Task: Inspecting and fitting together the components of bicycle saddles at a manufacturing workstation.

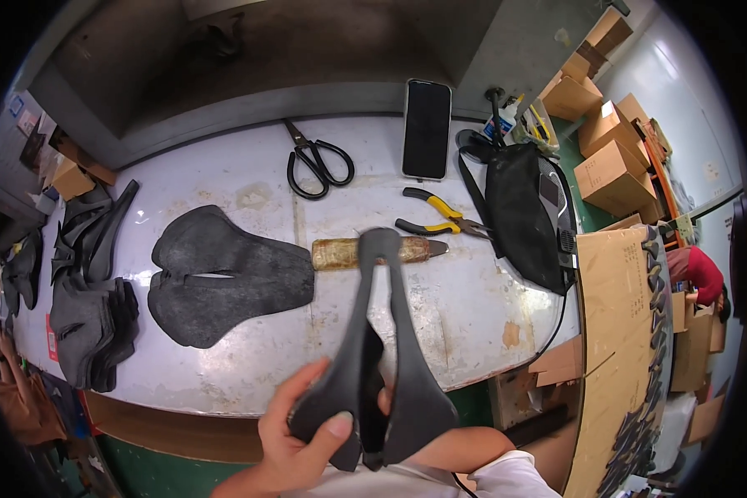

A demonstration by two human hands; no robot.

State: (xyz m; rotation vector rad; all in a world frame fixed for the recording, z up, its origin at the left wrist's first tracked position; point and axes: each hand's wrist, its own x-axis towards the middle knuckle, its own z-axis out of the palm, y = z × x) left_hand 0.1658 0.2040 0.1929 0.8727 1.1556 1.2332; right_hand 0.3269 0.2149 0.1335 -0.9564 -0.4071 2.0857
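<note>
A black bicycle saddle [423,398] is held up in front of me over the table's near edge, its narrow nose pointing away and a long slot down its middle. My left hand [299,436] grips its wide left rear, the thumb on top and fingers underneath. Behind the saddle, my right hand [384,402] is mostly hidden; a little of its fingers shows through the slot, against the underside. Beyond the nose lies a short-bladed knife [336,254] with a wrapped handle, partly covered. A flat dark saddle-shaped cover [224,290] rests left of the knife.
Black-handled scissors [319,166], a phone [427,129] and yellow-black pliers [440,217] lie along the table's far side. At right sits a black bag [519,216]. Dark pieces form a stack [95,332] on the left. Cardboard boxes [614,178] and a person [705,274] are farther right.
</note>
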